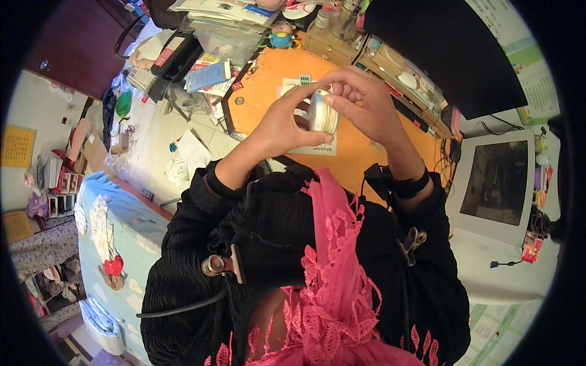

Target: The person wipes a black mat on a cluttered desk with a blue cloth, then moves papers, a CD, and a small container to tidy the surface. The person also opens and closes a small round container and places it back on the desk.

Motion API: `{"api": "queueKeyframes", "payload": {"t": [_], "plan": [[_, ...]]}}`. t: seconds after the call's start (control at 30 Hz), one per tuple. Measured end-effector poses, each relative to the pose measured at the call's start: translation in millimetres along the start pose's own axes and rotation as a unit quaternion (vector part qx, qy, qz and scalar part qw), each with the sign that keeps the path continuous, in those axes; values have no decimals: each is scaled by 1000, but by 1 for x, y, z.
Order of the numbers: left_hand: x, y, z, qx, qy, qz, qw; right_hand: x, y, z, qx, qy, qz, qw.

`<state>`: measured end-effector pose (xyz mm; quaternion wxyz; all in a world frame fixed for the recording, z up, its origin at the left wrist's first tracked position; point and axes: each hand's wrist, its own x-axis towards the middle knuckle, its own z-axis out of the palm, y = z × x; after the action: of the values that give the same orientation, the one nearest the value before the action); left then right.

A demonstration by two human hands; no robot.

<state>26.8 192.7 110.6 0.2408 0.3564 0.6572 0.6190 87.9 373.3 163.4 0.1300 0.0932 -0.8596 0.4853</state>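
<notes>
Above the orange tabletop (256, 91), my left hand (279, 123) grips a round, flat container (323, 114) by its edges, thumb at the bottom and fingers at the top. The container looks whitish and pale yellow, tilted on its side; whether it is a tin or a roll, I cannot tell. At its upper end, my right hand (361, 100) pinches with thumb and index finger, the other fingers curled. What the pinch holds is too small to tell. A white printed sheet (322, 148) lies under the hands, and a blister pack of green pills (305, 79) beyond them.
A small wooden drawer box (327, 45) and a toy figure (281, 35) stand at the table's back. Along the right runs a wooden shelf (421, 110) with small items. Left of the table are a blue box (207, 77) and a black case (176, 57). A monitor (494, 183) stands right.
</notes>
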Motion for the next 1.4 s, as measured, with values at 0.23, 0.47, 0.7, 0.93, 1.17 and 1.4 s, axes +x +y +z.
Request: {"api": "queueKeyframes", "payload": {"t": [0.23,0.47,0.7,0.93,1.17,1.4], "plan": [[-1,1,-1,197,61,68,976,5,1,4,-15,-36,-81,996],[3,-1,-5,310,169,114,929,1,3,17,10,16,-6,1000],[7,-7,-10,241,198,131,941,4,9,28,-66,111,-25,991],[1,-7,-19,144,203,143,958,8,20,20,245,24,143,959],[2,-11,-24,303,234,283,880,7,25,25,353,-46,201,912],[3,-17,-29,377,250,315,834,3,21,38,278,11,159,947]]}}
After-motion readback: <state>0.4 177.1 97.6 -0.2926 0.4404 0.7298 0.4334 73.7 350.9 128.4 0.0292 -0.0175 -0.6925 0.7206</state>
